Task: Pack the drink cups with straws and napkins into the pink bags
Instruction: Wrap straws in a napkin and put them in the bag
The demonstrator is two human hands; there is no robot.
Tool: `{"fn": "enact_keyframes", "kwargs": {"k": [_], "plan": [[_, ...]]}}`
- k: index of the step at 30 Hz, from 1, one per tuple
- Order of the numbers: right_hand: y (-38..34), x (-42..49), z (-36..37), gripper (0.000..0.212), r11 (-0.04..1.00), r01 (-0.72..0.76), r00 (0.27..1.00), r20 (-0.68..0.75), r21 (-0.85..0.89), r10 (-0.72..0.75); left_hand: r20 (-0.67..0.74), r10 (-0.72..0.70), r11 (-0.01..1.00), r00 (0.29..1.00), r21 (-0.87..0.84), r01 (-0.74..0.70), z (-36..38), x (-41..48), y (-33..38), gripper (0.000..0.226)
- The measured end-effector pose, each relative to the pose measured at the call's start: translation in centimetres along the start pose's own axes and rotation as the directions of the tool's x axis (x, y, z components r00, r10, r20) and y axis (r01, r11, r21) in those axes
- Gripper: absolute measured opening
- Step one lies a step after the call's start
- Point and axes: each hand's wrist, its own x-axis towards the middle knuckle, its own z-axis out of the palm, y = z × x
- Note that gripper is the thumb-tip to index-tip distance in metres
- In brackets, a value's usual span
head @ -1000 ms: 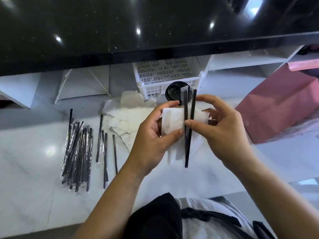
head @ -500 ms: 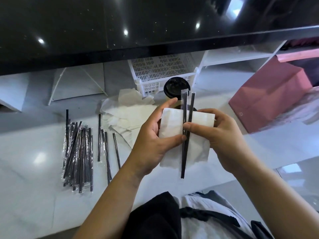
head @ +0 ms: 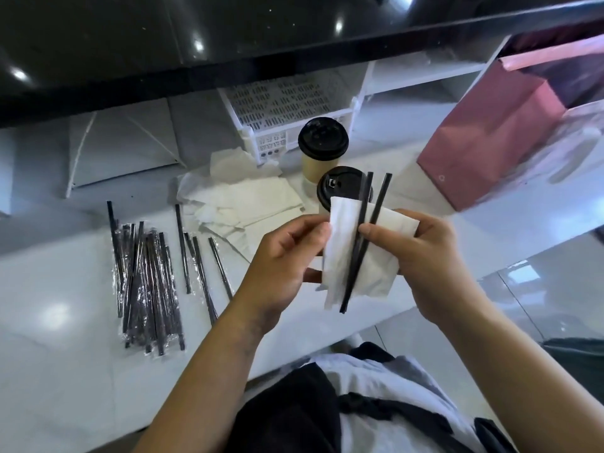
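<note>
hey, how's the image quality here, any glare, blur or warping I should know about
Head view: ceiling lights glare as bright spots on the glossy black counter; the wide-angle lens bows its edge; the pink bag looks smeared at the right; the straws and napkin stay fairly sharp.

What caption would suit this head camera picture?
Both hands, left hand and right hand, hold two black straws against a white napkin above two lidded cups.

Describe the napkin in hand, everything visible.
The napkin is white, soft, creased paper, folded into a rough rectangle and held upright above the counter edge. The right hand pinches it, thumb pressing two black straws against its front; they splay apart at the top. The left hand touches its left edge with the fingertips. Its top corner overlaps the nearer black-lidded cup behind.
</note>
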Motion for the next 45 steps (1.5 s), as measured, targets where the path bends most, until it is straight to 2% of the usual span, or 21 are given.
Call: {"fn": "enact_keyframes", "kwargs": {"k": [5,8,12,15,19,20,22,28,32,37,40,45], "plan": [[0.1,-0.9,-0.1,0.013,0.999,-0.034,0.999,0.027,0.035,0.033,0.088,0.044,0.996,0.995,0.077,-0.051,0.4,-0.3,-0.5,0.022],[0.3,-1.2,-0.5,0.007,0.998,-0.053,0.997,0.066,0.046,0.05,0.139,0.067,0.986,0.988,0.14,-0.086,0.9,-0.1,-1.1,0.022],[0.5,-1.5,-1.3,0.015,0.988,-0.113,0.991,0.086,0.109,0.103,0.146,0.055,0.996,0.988,0.067,-0.065,2.0,0.4,-1.6,0.036],[0.3,-1.4,-2.6,0.011,0.974,-0.179,0.983,0.075,0.138,0.17,0.16,0.017,0.999,0.987,0.032,-0.022,3.1,1.0,-1.8,0.05],[-0.1,-1.3,-5.5,0.049,0.926,-0.29,0.957,0.097,0.243,0.274,0.172,-0.031,1.0,0.985,0.01,0.029,5.2,2.3,-2.1,0.067],[-0.1,-1.3,-6.2,0.05,0.926,-0.281,0.959,0.123,0.254,0.257,0.171,-0.038,0.999,0.985,0.012,0.037,5.8,2.6,-2.1,0.068],[0.1,-1.4,-7.5,0.038,0.946,-0.219,0.97,0.157,0.239,0.185,0.177,-0.053,0.998,0.983,0.034,0.047,7.3,3.2,-2.2,0.069],[0.3,0.2,-12.6,0.025,0.958,-0.13,0.988,0.112,0.255,0.104,0.189,-0.042,0.995,0.981,0.099,0.023,13.2,5.3,-1.5,0.068],[-0.4,1.8,-17.7,0.024,0.952,-0.116,0.988,0.13,0.284,0.082,0.138,0.028,0.993,0.99,0.112,-0.044,18.3,6.9,-1.3,0.062],[-2.1,4.4,-25.1,0.012,0.982,0.009,0.992,0.122,0.188,-0.032,0.103,0.096,0.978,0.99,0.176,-0.113,25.8,9.0,-0.3,0.059],[-3.2,6.5,-29.1,0.015,0.981,0.078,0.979,0.174,0.176,-0.109,0.065,0.166,0.963,0.984,0.203,-0.176,29.6,10.4,0.4,0.059],[-5.1,9.4,-33.5,0.015,0.96,0.099,0.945,0.277,0.261,-0.173,0.014,0.287,0.927,0.958,0.247,-0.281,34.1,11.8,1.6,0.051]]}}
